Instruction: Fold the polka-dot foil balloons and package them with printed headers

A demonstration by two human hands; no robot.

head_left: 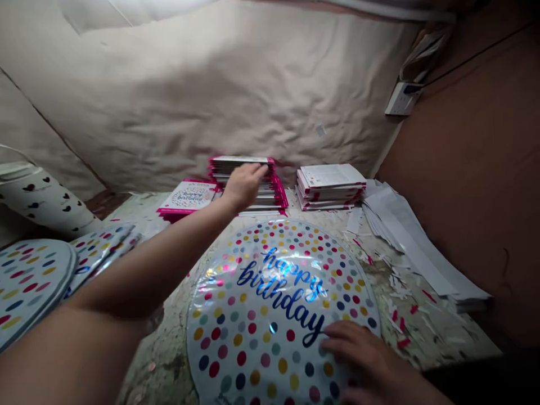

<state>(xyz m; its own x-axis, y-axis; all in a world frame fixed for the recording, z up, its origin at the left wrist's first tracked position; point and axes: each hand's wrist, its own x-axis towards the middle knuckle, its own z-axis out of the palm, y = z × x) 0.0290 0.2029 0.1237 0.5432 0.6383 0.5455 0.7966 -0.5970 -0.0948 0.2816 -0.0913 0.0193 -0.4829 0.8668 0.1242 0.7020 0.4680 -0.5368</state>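
Observation:
A flat round foil balloon (pixel 257 304) lies in front of me, white with coloured dots and blue "happy birthday" lettering. My right hand (pixel 367 354) rests on its lower right part, fingers spread and slightly blurred. Stretched forward, my left hand (pixel 247 185) is over the tall stack of pink-edged printed cards (pixel 270 197) by the wall. Its fingers reach out across the top of the stack, with no card visibly lifted; the thumb is hidden. Left of that stack lies a lower pile of "happy birthday" cards (pixel 189 196).
Another stack of cards (pixel 331 183) stands at the back right, beside a long pile of white paper strips (pixel 409 236). Paper scraps (pixel 399 315) litter the right side. More dotted foil balloons (pixel 34 281) are stacked left, near a white heart-patterned container (pixel 46 197). Cloth hangs behind.

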